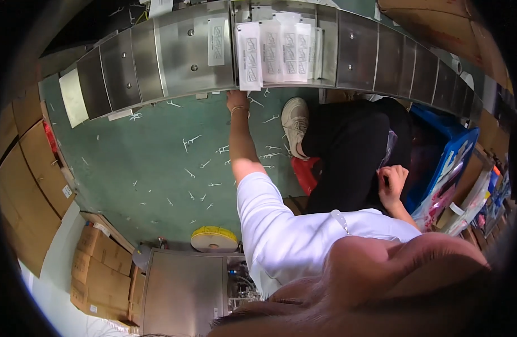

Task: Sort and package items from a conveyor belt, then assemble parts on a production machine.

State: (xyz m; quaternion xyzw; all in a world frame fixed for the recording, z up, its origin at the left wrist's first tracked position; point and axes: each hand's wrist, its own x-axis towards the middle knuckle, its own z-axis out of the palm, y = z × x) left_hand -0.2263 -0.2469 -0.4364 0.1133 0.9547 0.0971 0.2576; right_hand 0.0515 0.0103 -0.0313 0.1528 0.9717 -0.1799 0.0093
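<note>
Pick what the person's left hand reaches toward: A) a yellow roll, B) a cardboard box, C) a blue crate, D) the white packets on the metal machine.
D: the left hand is stretched up to the lower edge of the metal machine, just below the white packets.

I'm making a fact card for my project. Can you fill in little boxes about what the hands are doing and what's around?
Left hand: stretched out to the lower edge of the metal machine, below the white packets; whether it grips anything cannot be told
Right hand: curled by the lap, at a clear bag
Floor: green, dotted with small white picks
Right side: blue crate
Left side: cardboard boxes
Near floor: yellow roll
</note>
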